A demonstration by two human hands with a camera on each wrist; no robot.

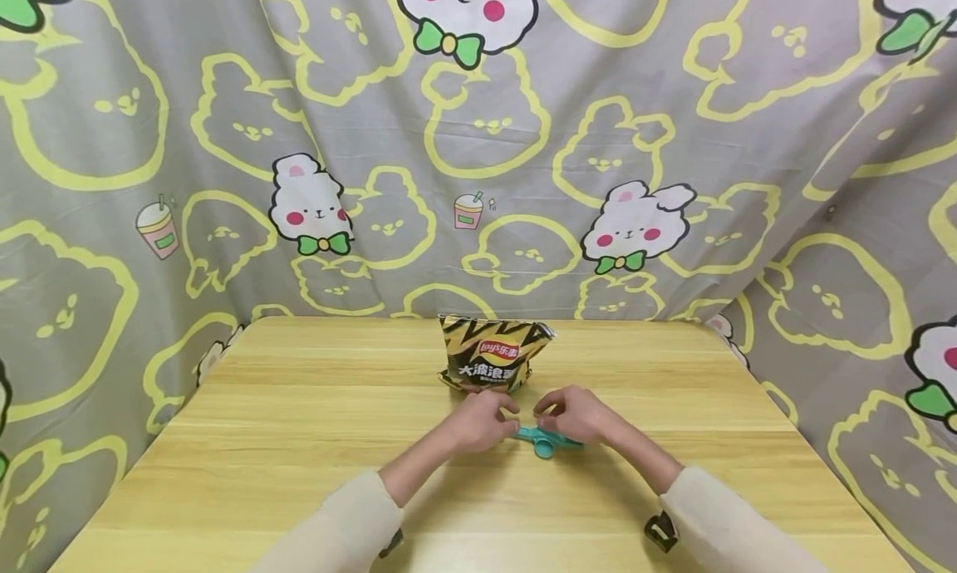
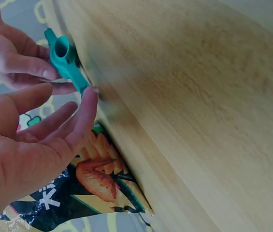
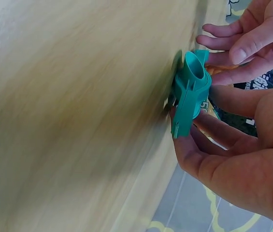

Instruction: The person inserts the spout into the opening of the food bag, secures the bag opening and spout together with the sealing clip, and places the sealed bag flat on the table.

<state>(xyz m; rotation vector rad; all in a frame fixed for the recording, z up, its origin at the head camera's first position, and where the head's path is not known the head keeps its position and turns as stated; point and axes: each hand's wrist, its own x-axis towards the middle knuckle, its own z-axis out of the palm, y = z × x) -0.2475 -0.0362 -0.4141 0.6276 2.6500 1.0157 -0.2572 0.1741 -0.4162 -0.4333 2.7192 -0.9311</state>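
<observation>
A teal plastic bag clip with a round spout (image 1: pixel 544 448) lies low over the wooden table, between the two hands. My right hand (image 1: pixel 576 413) holds it near its right end, thumb on one side and fingertips on the other, as the right wrist view shows. My left hand (image 1: pixel 482 421) is at the clip's other end with fingers loosely extended; a fingertip is at or very near that tip. Just behind the hands stands a black and yellow Lay's chip bag (image 1: pixel 489 357). In the left wrist view its front shows a chicken wing picture (image 2: pixel 97 179).
The light wooden table (image 1: pixel 314 440) extends around the hands on all sides. Behind it and at both sides hangs a grey curtain (image 1: pixel 389 141) with cartoon rabbits. A dark strap piece (image 1: pixel 661 531) shows by the right sleeve.
</observation>
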